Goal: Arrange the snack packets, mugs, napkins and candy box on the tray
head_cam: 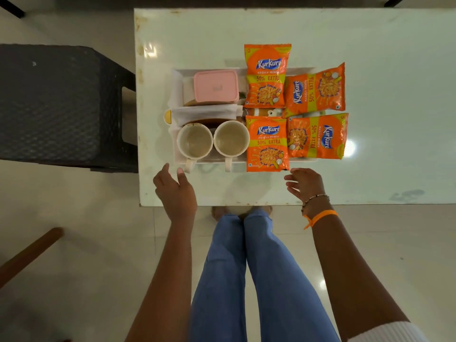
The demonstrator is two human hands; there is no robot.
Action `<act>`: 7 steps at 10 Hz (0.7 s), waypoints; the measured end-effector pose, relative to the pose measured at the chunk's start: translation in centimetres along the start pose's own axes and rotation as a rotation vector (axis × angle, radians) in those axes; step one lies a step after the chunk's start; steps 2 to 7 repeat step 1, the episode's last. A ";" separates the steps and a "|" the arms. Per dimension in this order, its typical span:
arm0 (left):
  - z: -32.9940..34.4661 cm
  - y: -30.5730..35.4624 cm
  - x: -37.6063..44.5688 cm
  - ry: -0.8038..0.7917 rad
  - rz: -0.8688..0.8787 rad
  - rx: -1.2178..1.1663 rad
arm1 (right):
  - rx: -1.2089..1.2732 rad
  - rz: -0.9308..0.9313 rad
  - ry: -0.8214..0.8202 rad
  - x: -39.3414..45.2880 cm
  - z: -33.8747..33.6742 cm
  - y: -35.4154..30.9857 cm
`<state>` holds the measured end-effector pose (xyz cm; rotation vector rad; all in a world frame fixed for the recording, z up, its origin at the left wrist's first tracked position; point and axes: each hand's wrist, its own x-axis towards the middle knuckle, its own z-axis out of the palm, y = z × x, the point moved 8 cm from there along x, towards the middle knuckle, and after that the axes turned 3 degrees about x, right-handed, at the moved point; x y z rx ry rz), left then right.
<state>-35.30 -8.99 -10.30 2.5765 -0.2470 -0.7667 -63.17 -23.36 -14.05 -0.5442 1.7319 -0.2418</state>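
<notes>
Everything named in the task already sits on the white tray (302, 69) at the middle of the frame, so the step in hand looks like a final tidy or a lift of the loaded tray. The left hand (175, 191) hovers just below the tray's lower left corner, fingers spread and relaxed, holding nothing; the right hand (304, 185) hangs just below the lower middle snack packet (267, 143), equally loose and empty. To do it well, both hands should take the tray by its short ends and keep it level — the 2 mugs (195, 141) stand upright at lower left with handles jutting over the near rim, and the 4 packets overhang the edges at right and top. The pink candy box (215, 86) sits at upper left, the napkins (206, 112) just below it. Much of the tray is covered — its printed pattern, its right rim and any handles cannot be made out, and whether the box rests on more napkins is unclear.
</notes>
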 end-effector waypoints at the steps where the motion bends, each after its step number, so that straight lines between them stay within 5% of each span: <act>1: -2.0 5.7 -4.5 0.107 0.395 0.109 | -0.284 -0.461 0.088 -4.6 -0.5 -4.5; 7: -2.0 5.7 -4.5 0.107 0.395 0.109 | -0.284 -0.461 0.088 -4.6 -0.5 -4.5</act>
